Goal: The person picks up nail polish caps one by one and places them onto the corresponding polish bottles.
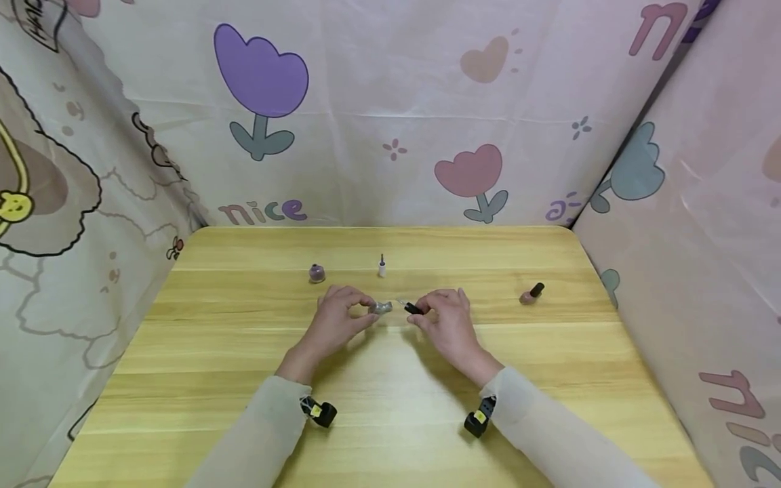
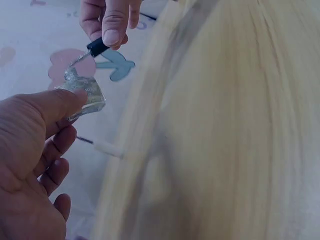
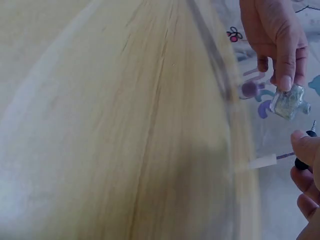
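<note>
My left hand [image 1: 337, 317] pinches a small clear nail polish bottle [image 2: 90, 92] with silver glitter in it. The bottle is uncapped and tilted, its neck turned towards the other hand. Between thumb and fingers, my right hand [image 1: 450, 324] holds a black nail polish cap [image 2: 97, 47]. Its thin glittery brush [image 2: 79, 59] points at the bottle's neck, with the tip close to the opening in the left wrist view. Both hands are over the middle of the wooden table [image 1: 390, 400].
Behind the hands, a white cap [image 1: 382, 270] stands with its dark brush upward. An uncapped purple nail polish bottle [image 1: 316, 274] stands to its left. Far right lies a pinkish nail polish bottle [image 1: 527, 297] with a black cap. Printed cloth [image 1: 366, 169] surrounds the table.
</note>
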Tool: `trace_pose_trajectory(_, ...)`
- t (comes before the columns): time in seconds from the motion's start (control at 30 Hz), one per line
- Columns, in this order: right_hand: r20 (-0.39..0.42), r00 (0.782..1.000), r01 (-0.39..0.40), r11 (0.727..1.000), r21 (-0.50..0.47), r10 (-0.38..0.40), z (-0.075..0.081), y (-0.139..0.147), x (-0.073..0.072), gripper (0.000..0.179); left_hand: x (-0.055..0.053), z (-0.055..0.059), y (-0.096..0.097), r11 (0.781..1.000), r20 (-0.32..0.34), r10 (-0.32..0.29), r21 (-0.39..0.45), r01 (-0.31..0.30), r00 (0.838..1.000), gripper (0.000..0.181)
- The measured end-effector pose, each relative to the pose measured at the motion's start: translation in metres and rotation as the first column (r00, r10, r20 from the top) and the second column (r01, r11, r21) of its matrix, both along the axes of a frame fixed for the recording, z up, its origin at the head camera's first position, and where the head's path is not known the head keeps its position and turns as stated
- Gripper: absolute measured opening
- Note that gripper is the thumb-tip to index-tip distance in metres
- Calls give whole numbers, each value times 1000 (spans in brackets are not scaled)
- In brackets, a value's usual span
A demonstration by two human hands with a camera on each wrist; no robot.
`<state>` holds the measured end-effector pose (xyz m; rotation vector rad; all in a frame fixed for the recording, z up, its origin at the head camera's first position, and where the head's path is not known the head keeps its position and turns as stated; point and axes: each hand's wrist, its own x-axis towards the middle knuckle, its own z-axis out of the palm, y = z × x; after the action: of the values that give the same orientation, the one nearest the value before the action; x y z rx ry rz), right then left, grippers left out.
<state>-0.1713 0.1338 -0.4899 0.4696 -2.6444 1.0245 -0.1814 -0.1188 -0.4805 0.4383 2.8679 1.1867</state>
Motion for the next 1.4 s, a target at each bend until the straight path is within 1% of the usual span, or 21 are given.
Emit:
trace_pose_trajectory(0.1,-85,996,-22,1000,-8,21,6,4,3,17,2,7,3,999,-52,-9,-50,6,999,17)
trace_pose_trajectory(0.2,-170,985,-40,999,-13,37,11,8,4,18,4,13,5,995,-102,-18,-101,7,995,17)
trace_pose_trajectory(0.33,-278,958,-70,998,-5,66,16,11,4,22,7,20,6,988,-140,-30,-151,8,990,18)
trace_pose_trajectory(0.43,-333,939,-82,996,37,89,20,12,4,23,8,24,8,984,-161,-40,-178,10,986,17)
trace_pose_trajectory(0.53,-356,929,-80,993,88,106,24,11,5,23,9,28,9,981,-178,-49,-193,14,983,16)
trace_pose_trajectory(0.7,-364,922,-83,987,140,129,28,11,7,22,10,31,12,978,-201,-68,-209,25,977,16)
trace_pose_trajectory(0.9,-399,902,-99,978,183,166,27,10,7,24,11,31,15,967,-219,-90,-254,32,972,19)
trace_pose_trajectory(1.0,-407,895,-115,975,192,185,26,8,7,26,12,31,19,962,-231,-111,-269,46,967,18)
trace_pose_trajectory(1.17,-396,894,-138,970,202,209,24,8,8,25,14,32,23,961,-242,-143,-266,76,960,16)
trace_pose_trajectory(1.4,-370,904,-144,967,211,215,23,8,9,23,16,31,26,960,-258,-162,-265,92,952,15)
